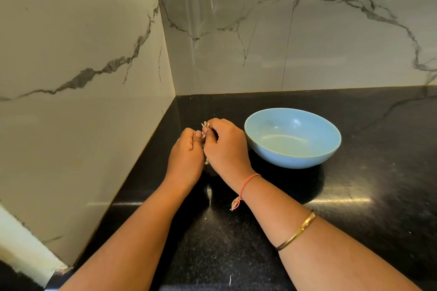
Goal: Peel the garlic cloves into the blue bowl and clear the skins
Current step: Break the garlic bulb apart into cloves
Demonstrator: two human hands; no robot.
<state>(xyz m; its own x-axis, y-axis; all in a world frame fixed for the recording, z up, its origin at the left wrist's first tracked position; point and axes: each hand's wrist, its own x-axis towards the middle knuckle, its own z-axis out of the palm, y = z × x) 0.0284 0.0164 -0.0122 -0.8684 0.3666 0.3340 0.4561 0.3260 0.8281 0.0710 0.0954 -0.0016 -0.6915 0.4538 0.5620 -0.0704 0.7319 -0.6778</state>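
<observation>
On the head view I've got the left hand [186,149] and right hand [224,146] both pinching a small papery-skinned garlic clove [203,126], just left of the round pale-blue bowl [290,156]. I'd worry the clove pops loose and skins scatter across the glossy black stone counter [354,196] into the marble corner. Nothing blocks the bowl.

The table [307,231] is polished black speckled stone; the walls [236,42] are glossy veined marble; the bowl [293,156] is smooth and matt.

Hands [224,146] around garlic [203,125] beside blue bowl [293,157]
</observation>
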